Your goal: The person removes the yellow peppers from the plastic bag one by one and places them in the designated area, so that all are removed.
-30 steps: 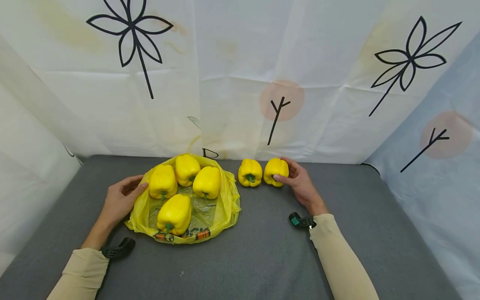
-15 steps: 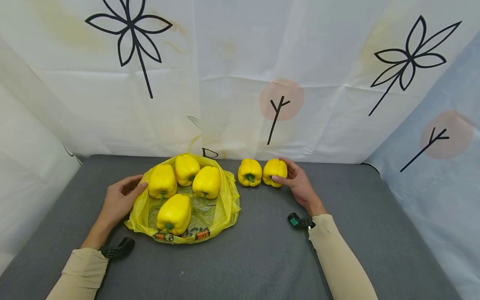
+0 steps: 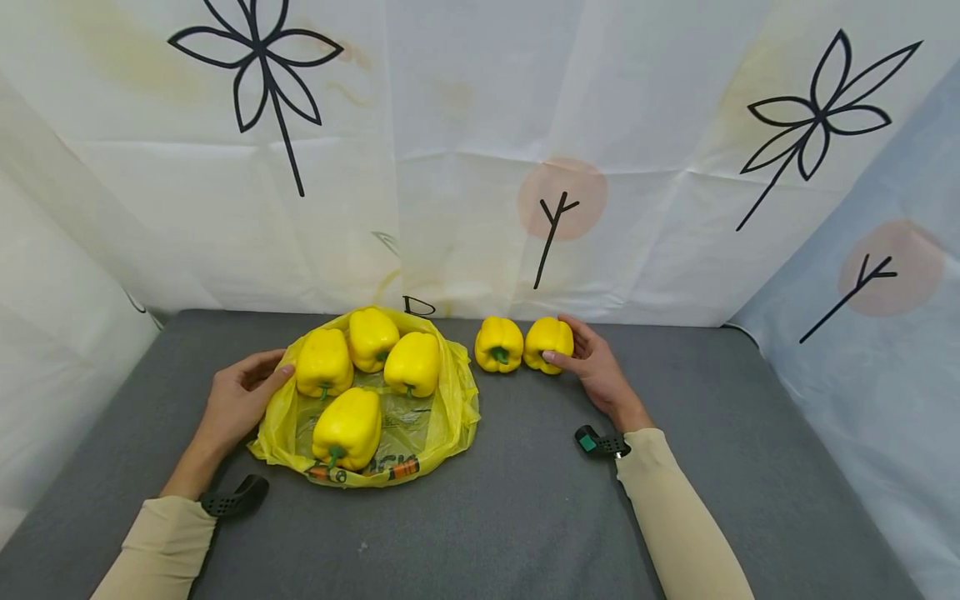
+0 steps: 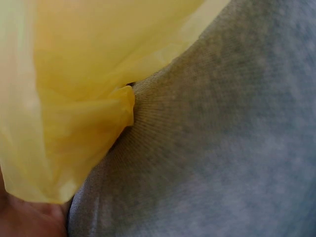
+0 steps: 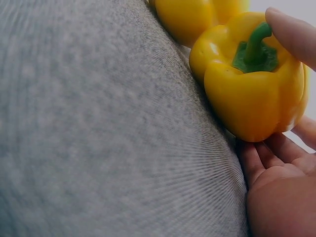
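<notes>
A yellow plastic bag (image 3: pixel 459 400) lies spread wide on the table in the head view, its rim rolled outward. Several yellow bell peppers (image 3: pixel 348 428) sit inside it, green stems facing the person. My left hand (image 3: pixel 238 400) holds the bag's left rim, thumb on the near side, the other fingers partly behind the plastic. To the right of the bag, my right hand (image 3: pixel 600 367) grips a yellow bell pepper (image 5: pixel 247 94) from its right side, thumb near the stem and fingers round the back. Just left of it stands another bell pepper (image 3: pixel 498 345).
Grey cloth covers the table (image 3: pixel 480 533). A white printed curtain (image 3: pixel 465 167) rises right behind the back edge, close to the peppers. Dark straps (image 3: pixel 600 442) sit on both wrists.
My right hand has slid the gripped bell pepper slightly left, closer to the one beside it. The left hand and the bag stay in place.
</notes>
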Action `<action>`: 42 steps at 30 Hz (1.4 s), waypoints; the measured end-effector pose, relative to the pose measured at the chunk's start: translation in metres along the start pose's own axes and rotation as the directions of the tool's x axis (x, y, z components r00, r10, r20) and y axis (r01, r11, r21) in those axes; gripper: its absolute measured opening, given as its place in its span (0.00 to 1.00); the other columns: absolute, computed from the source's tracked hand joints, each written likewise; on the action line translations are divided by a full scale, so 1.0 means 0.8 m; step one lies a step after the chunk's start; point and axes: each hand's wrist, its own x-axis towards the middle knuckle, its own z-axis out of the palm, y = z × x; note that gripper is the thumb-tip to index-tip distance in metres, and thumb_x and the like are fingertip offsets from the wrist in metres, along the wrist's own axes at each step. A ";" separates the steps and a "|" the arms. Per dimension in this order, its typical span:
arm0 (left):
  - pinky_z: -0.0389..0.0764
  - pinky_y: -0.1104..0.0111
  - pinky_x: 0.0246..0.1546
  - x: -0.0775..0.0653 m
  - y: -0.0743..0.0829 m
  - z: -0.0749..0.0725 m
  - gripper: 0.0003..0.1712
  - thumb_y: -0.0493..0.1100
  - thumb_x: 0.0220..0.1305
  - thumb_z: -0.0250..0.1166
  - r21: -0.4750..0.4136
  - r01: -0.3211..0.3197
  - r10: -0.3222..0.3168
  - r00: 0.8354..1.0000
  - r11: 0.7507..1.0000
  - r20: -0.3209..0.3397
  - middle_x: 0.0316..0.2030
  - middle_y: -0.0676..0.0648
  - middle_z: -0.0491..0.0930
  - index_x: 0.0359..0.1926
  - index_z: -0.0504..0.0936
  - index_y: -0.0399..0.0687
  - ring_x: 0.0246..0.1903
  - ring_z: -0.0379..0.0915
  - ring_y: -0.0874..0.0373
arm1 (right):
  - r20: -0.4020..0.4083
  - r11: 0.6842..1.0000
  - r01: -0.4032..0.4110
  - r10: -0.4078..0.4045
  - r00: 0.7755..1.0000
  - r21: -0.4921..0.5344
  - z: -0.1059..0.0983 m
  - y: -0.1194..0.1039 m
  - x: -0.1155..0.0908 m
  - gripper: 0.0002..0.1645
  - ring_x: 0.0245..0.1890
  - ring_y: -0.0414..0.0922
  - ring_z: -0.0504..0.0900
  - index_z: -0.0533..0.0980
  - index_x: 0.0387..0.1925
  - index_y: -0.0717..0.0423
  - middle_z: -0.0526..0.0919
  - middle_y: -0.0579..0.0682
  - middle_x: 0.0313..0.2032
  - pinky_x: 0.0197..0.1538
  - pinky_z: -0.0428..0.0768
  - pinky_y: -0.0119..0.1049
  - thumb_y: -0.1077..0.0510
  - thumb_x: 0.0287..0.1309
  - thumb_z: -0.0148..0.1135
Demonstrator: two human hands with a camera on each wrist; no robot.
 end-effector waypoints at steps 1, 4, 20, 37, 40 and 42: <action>0.76 0.85 0.40 0.000 0.000 0.000 0.27 0.47 0.75 0.62 0.000 -0.001 0.001 1.000 1.000 -0.001 0.49 0.55 0.78 0.66 0.75 0.35 0.42 0.74 0.79 | 0.000 1.000 0.000 0.000 1.000 -0.001 0.000 0.000 0.000 0.47 0.71 0.57 0.64 0.52 0.79 0.60 0.58 0.59 0.75 0.58 0.74 0.25 0.67 0.66 0.65; 0.76 0.85 0.39 0.000 -0.001 0.000 0.27 0.47 0.75 0.62 0.004 -0.005 0.005 1.000 1.000 -0.001 0.49 0.55 0.78 0.66 0.75 0.34 0.42 0.74 0.79 | 0.000 1.000 -0.004 0.004 1.000 -0.003 0.000 -0.001 -0.001 0.48 0.71 0.56 0.63 0.52 0.79 0.60 0.58 0.59 0.75 0.58 0.73 0.25 0.67 0.66 0.66; 0.76 0.85 0.40 -0.001 0.002 -0.001 0.26 0.47 0.75 0.62 -0.002 -0.008 0.008 1.000 1.000 0.003 0.47 0.59 0.77 0.66 0.76 0.34 0.42 0.74 0.78 | 0.008 1.000 -0.014 0.015 1.000 -0.015 0.001 -0.002 -0.002 0.49 0.71 0.56 0.63 0.51 0.79 0.59 0.58 0.58 0.75 0.60 0.72 0.27 0.66 0.65 0.66; 0.76 0.84 0.40 -0.001 0.000 0.000 0.26 0.46 0.75 0.62 -0.010 -0.011 0.011 1.000 1.000 0.002 0.47 0.59 0.77 0.66 0.75 0.34 0.42 0.74 0.78 | -0.001 0.998 -0.045 0.045 0.999 -0.036 -0.001 0.001 -0.001 0.50 0.72 0.56 0.63 0.48 0.80 0.59 0.57 0.59 0.76 0.66 0.71 0.36 0.64 0.66 0.66; 0.76 0.84 0.40 -0.001 0.000 0.000 0.26 0.46 0.75 0.62 -0.012 -0.014 0.014 1.000 1.000 0.003 0.47 0.60 0.77 0.66 0.75 0.34 0.42 0.74 0.78 | -0.011 0.998 -0.052 0.052 0.999 -0.035 -0.001 0.001 -0.001 0.50 0.71 0.57 0.64 0.49 0.79 0.61 0.59 0.60 0.74 0.62 0.74 0.33 0.65 0.65 0.67; 0.76 0.84 0.40 -0.001 0.000 0.000 0.26 0.45 0.75 0.62 -0.015 -0.014 0.014 1.000 1.000 0.003 0.46 0.60 0.77 0.66 0.75 0.34 0.42 0.74 0.78 | -0.016 0.998 -0.053 0.053 0.998 -0.032 -0.001 0.001 -0.001 0.49 0.70 0.57 0.65 0.50 0.78 0.62 0.60 0.61 0.73 0.63 0.73 0.34 0.65 0.65 0.67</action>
